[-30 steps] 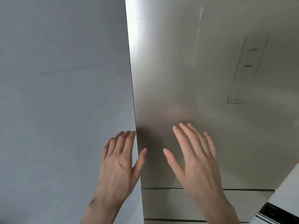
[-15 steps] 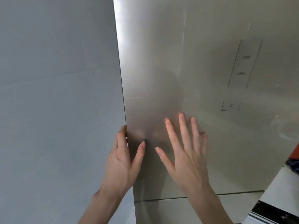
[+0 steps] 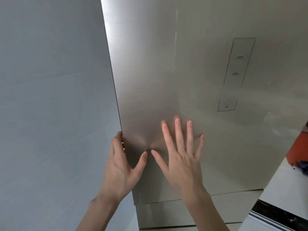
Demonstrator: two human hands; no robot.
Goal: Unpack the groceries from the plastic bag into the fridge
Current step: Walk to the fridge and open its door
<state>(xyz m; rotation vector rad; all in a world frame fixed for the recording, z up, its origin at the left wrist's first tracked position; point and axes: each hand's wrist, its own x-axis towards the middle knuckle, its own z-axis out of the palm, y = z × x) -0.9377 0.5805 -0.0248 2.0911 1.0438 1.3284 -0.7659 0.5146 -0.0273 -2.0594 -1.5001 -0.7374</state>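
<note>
The brushed steel fridge door fills the middle and right of the view. My left hand grips the door's left edge, fingers curled behind it and thumb on the front. My right hand lies flat on the door face with fingers spread and straight. A control panel and a small round button plate sit higher on the door to the right. The plastic bag and the groceries are not in view.
A pale grey wall stands close on the left of the door. Lower drawer fronts show beneath the door. At the right edge are a white counter and an orange object.
My left hand's fingers went from resting by the door edge to wrapping behind it. My right hand moved up and settled flat on the door. The view shifted right.
</note>
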